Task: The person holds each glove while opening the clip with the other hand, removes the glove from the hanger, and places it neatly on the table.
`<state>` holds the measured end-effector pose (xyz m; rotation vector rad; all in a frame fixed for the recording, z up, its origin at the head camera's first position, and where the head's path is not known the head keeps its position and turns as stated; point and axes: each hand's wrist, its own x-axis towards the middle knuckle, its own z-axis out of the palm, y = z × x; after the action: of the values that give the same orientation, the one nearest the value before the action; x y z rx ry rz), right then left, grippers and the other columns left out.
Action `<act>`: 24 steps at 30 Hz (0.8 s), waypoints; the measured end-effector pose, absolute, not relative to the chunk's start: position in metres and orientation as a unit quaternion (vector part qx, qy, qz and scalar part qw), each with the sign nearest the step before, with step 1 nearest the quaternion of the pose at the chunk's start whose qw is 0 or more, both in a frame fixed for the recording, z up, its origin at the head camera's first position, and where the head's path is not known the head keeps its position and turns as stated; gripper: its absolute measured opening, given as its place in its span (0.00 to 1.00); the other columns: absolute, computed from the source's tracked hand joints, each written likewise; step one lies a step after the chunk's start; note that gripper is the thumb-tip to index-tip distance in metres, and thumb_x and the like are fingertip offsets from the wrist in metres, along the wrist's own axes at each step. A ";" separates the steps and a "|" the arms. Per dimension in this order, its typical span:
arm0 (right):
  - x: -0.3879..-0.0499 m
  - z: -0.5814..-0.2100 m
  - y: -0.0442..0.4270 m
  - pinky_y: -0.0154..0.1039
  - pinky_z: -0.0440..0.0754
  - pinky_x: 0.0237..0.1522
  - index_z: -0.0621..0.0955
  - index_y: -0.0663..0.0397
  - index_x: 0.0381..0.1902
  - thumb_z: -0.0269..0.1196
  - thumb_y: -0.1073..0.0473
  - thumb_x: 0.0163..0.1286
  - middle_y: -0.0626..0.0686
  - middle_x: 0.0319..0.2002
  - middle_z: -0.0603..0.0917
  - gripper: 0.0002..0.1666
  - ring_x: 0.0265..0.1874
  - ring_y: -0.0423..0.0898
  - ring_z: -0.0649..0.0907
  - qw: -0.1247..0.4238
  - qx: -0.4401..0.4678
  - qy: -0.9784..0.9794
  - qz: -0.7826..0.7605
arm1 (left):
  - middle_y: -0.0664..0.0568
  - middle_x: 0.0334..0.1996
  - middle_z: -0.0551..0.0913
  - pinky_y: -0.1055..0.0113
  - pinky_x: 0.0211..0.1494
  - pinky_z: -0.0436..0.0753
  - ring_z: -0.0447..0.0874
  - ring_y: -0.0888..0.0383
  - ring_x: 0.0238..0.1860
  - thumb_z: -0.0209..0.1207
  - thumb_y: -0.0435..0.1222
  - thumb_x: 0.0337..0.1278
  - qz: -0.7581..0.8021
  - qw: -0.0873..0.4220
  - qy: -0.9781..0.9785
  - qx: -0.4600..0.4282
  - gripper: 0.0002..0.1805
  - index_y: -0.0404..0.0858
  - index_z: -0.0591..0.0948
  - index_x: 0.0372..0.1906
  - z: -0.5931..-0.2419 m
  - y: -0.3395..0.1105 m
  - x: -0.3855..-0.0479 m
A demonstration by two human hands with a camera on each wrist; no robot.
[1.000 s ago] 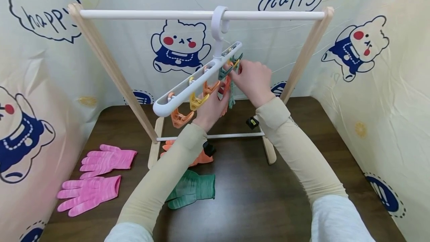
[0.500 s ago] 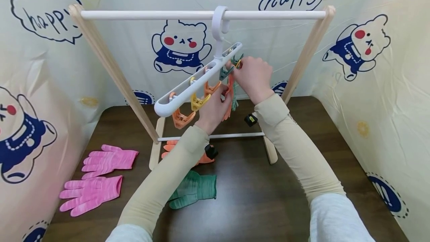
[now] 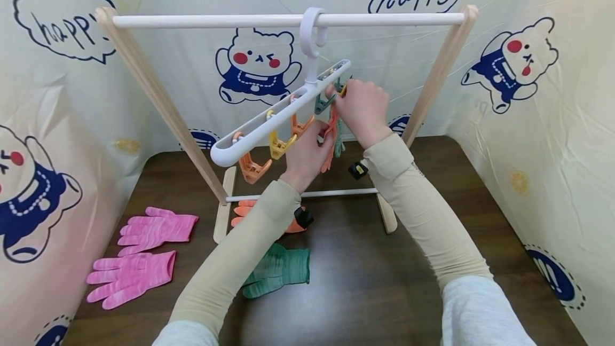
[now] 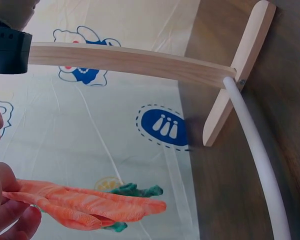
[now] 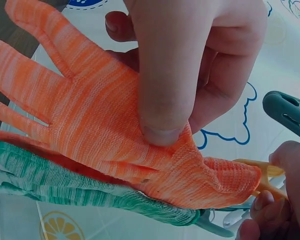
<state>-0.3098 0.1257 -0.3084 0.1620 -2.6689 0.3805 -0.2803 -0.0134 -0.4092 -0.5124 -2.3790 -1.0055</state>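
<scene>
Six gloves: two pink gloves (image 3: 158, 228), one green glove (image 3: 285, 267) and one orange glove (image 3: 295, 227) lie on the table (image 3: 375, 282), while a hanging orange glove (image 5: 95, 100) and a hanging green glove (image 5: 80, 194) dangle under one hanger (image 3: 274, 123) on one rack (image 3: 192, 21). The left hand (image 3: 307, 158) pinches the hanging orange glove; the right hand (image 3: 362, 108) pinches one yellow clip (image 5: 265, 166) at that glove's cuff. The left sleeve (image 3: 235, 255) partly covers the table's orange and green ones. Only the right wrist view shows that cuff clearly

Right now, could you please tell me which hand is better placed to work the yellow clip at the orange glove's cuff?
The right hand, I'd judge: it grips the yellow clip, while the left hand is busy pinching the orange glove.
</scene>
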 end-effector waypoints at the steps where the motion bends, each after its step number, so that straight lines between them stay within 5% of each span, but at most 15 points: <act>1: -0.310 -0.309 0.126 0.40 0.57 0.16 0.68 0.51 0.17 0.51 0.34 0.80 0.48 0.13 0.64 0.36 0.12 0.48 0.67 0.221 0.061 -0.964 0.137 | 0.51 0.36 0.86 0.65 0.25 0.74 0.80 0.58 0.26 0.58 0.39 0.74 -0.370 0.252 -0.874 -0.189 0.07 0.40 0.83 0.46 -0.409 -0.014 -0.280; 15: -0.310 -0.308 0.124 0.41 0.60 0.17 0.70 0.52 0.20 0.49 0.37 0.83 0.49 0.14 0.65 0.34 0.15 0.50 0.69 0.199 0.073 -0.968 0.137 | 0.52 0.35 0.87 0.59 0.32 0.80 0.84 0.56 0.30 0.59 0.40 0.73 -0.350 0.274 -0.876 -0.188 0.08 0.41 0.85 0.42 -0.412 -0.016 -0.281; 24: -0.309 -0.308 0.125 0.41 0.61 0.19 0.72 0.53 0.25 0.51 0.39 0.83 0.49 0.16 0.66 0.29 0.16 0.50 0.70 0.197 0.078 -0.967 0.142 | 0.50 0.36 0.84 0.64 0.29 0.79 0.81 0.56 0.27 0.54 0.40 0.79 -0.419 0.161 -0.873 -0.191 0.08 0.40 0.80 0.49 -0.411 -0.021 -0.278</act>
<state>-0.3091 0.1247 -0.3082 0.2174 -2.7066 0.3985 -0.2777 -0.0210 -0.4115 -0.5465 -2.4921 -1.1972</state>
